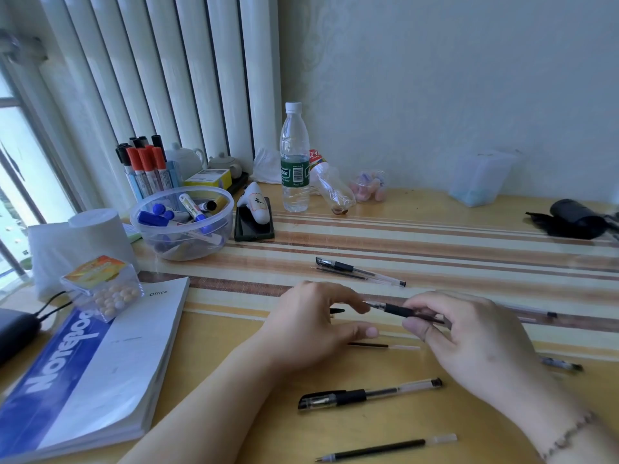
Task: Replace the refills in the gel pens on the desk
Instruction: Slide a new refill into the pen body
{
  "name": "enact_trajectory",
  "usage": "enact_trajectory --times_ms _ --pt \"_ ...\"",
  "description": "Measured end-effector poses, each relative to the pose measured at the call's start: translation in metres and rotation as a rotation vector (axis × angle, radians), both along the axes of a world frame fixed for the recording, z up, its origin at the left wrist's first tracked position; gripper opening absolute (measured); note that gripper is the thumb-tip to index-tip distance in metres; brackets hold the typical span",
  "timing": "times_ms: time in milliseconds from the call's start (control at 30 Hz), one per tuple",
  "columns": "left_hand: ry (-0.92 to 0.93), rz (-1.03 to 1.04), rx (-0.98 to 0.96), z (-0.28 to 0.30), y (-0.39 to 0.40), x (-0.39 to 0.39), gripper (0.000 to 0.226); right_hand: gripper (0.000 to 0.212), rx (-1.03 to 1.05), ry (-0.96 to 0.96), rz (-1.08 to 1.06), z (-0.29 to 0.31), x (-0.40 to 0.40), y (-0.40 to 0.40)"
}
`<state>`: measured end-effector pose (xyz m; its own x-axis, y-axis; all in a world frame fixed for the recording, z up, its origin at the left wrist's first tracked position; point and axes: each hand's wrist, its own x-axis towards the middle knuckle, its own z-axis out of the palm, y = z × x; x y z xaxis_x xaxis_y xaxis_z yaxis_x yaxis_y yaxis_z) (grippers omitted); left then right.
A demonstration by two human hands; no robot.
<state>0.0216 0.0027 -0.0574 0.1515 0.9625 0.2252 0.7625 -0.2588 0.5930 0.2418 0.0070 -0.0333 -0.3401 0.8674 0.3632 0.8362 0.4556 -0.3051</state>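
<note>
My right hand (469, 336) grips a gel pen (398, 309) with a black rubber grip, held level above the desk with its tip pointing left. My left hand (311, 323) has its index finger at the pen's tip and its thumb stretched out below. A black cap (336, 310) shows just left of those fingers. A capped gel pen (368, 393) lies nearer to me. Loose refills lie at the front (385, 448) and under my hands (382, 345). Another capped pen (360, 271) with a refill beside it lies farther back.
A notebook (100, 370) lies at the left with a clear box of small balls (104, 289) on it. A plastic bowl of markers (182, 222), a water bottle (294, 159) and a black stamp pad (254, 226) stand behind. More pen parts (562, 365) lie at the right.
</note>
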Motion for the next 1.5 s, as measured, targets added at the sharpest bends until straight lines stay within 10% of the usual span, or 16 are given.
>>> enact_trajectory --times_ms 500,1500 --pt "0.045 -0.090 0.236 -0.004 -0.002 0.008 0.020 0.004 0.110 -0.015 0.073 -0.006 -0.006 -0.001" --pt "0.053 -0.239 0.127 -0.001 -0.002 0.012 0.021 0.030 0.189 0.041 0.199 -0.005 -0.016 -0.005"
